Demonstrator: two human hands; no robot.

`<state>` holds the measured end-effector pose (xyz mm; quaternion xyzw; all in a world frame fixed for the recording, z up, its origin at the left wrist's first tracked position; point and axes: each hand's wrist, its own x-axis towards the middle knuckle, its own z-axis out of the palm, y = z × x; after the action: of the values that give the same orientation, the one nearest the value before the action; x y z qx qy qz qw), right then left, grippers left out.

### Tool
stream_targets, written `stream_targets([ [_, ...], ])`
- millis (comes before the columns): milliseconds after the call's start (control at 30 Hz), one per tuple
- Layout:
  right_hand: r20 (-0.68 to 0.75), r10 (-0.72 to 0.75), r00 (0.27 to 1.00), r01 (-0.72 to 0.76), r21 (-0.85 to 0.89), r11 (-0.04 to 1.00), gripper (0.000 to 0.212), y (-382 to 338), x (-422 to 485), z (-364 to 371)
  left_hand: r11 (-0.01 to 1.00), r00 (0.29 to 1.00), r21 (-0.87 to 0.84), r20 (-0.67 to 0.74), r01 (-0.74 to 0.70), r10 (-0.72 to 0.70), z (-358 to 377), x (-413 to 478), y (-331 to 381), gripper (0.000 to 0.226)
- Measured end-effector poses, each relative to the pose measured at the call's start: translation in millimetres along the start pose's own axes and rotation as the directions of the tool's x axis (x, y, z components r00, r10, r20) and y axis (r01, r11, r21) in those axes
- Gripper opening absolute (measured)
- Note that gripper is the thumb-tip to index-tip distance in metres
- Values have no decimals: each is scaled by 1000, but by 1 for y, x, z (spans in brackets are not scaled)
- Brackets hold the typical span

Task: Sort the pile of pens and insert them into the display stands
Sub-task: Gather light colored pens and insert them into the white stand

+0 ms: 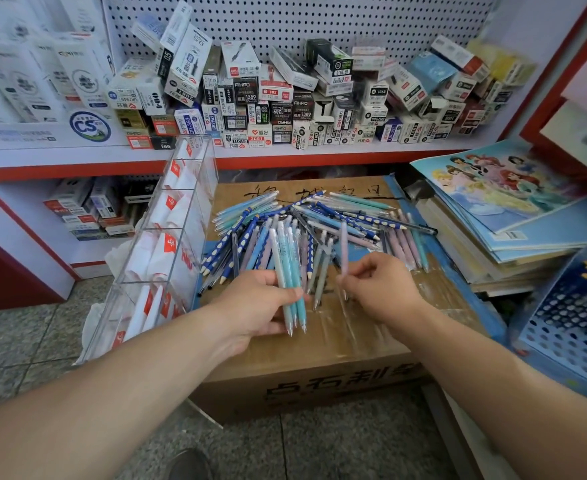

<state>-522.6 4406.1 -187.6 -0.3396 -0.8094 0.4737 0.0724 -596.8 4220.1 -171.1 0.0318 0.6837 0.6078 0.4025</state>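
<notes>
On top of the box point(319, 362), head view: the pile of pens point(319, 216) is lying fanned out across the cardboard. Left hand point(257, 303) is gripping a bundle of blue pens point(288, 271), tips pointing toward the person. Right hand point(382, 289) is pinching one lilac pen point(344, 244) between thumb and fingertips at the pile's near edge. Clear stand point(171, 237) is leaning at the box's left side. Books point(499, 209) are lying stacked to the right.

Left grip point(254, 303) holding pens point(290, 271), right grip point(382, 289) pinching lilac pen point(344, 245)
</notes>
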Motion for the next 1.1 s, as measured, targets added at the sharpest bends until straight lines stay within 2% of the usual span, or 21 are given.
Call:
stream_targets([
  [133,62,-50,997,39,167,985,20,-7,-19,-2,999,999,-3,-6,-34,34,3,0,1,22],
  [267,158,-173,972,149,150,977,16,-11,-37,7,996,997,-14,8,-83,83,7,-2,2,21],
  [467,156,-246,957,222,159,962,18,-11,-43,18,989,988,7,24,-150,150,6,-7,2,27],
  [600,148,-269,952,247,151,957,22,-9,-46,22,993,992,-12,22,-122,122,3,-8,-1,24],
  [733,145,-319,937,295,162,942,21,-7,-44,27,993,999,-106,15,-43,45,-1,-4,-2,20],
  [833,199,-338,920,307,169,936,18,-10,-38,23,992,1000,-128,-1,6,-6,-4,-3,-1,19],
  [933,212,-327,921,314,95,945,6,-11,-28,18,995,999,-102,-53,6,-11,-5,0,-4,20],
  [1033,81,-262,962,269,-97,958,12,-5,-8,16,997,995,-75,-99,-17,10,-7,1,-5,23],
  [1100,65,-232,970,241,-246,939,20,-2,2,16,998,994,-58,-111,-34,27,-9,2,-4,25],
])
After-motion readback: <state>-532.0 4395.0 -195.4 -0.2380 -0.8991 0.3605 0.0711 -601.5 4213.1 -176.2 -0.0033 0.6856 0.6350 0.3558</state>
